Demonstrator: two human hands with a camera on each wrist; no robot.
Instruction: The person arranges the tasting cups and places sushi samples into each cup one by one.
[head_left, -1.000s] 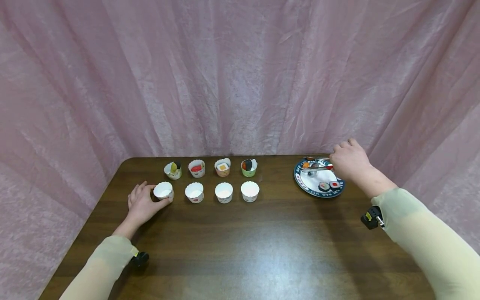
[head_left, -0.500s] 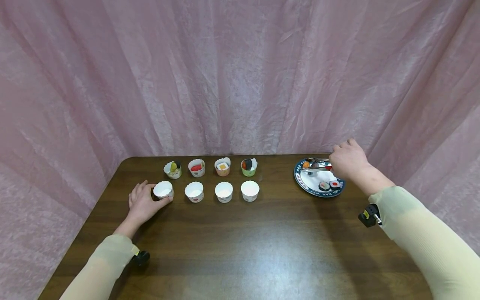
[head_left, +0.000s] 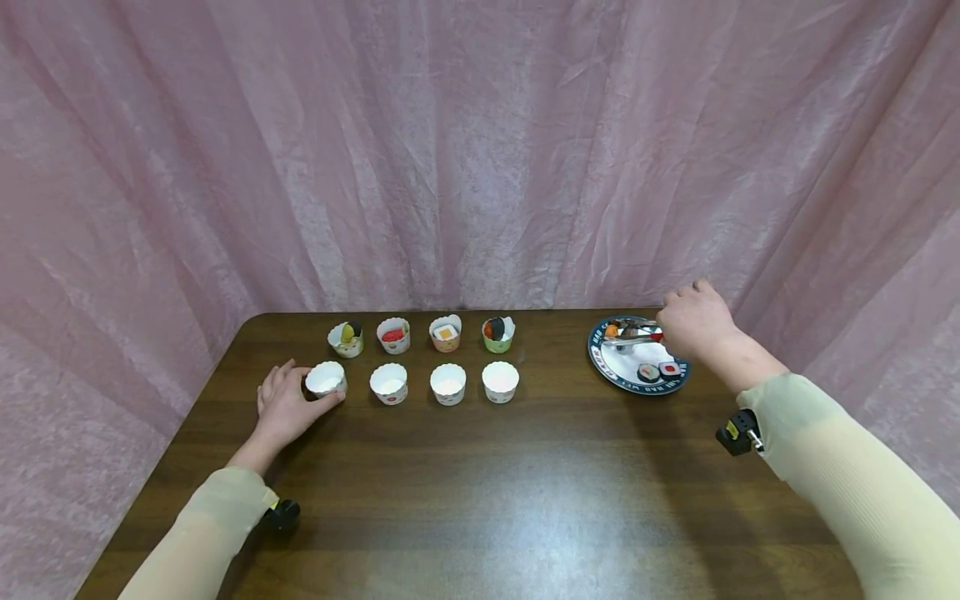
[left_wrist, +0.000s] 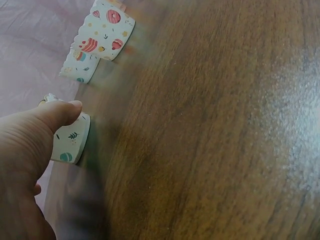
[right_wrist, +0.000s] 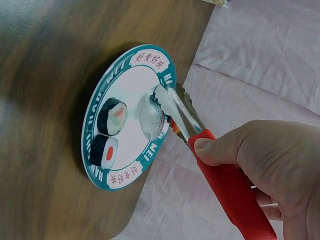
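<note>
In the head view, my left hand (head_left: 288, 406) holds a white paper baking cup (head_left: 326, 379) at the left end of the front row, thumb on its near side. The left wrist view shows that thumb against the cup's printed wall. My right hand (head_left: 696, 321) grips red-handled metal tongs (right_wrist: 225, 185) over a round plate (right_wrist: 88, 132) with a blue-green lettered rim. The tongs' scalloped tips are at a whitish, dark-speckled piece (right_wrist: 150, 120) near the plate's far edge. Two sushi rolls, one with a mixed filling (right_wrist: 116, 117) and one with a red centre (right_wrist: 108, 152), lie nearby on the plate.
Three more white cups, left (head_left: 388, 385), middle (head_left: 447, 385) and right (head_left: 499, 382), continue the front row. Behind them, a back row of cups holds food pieces, among them a red one (head_left: 393, 337). A pink curtain (head_left: 480, 167) hangs behind the wooden table (head_left: 480, 500).
The tongs' arms have drawn a little closer together over the plate, and my right hand has shifted slightly left. My left hand stays at the same cup.
</note>
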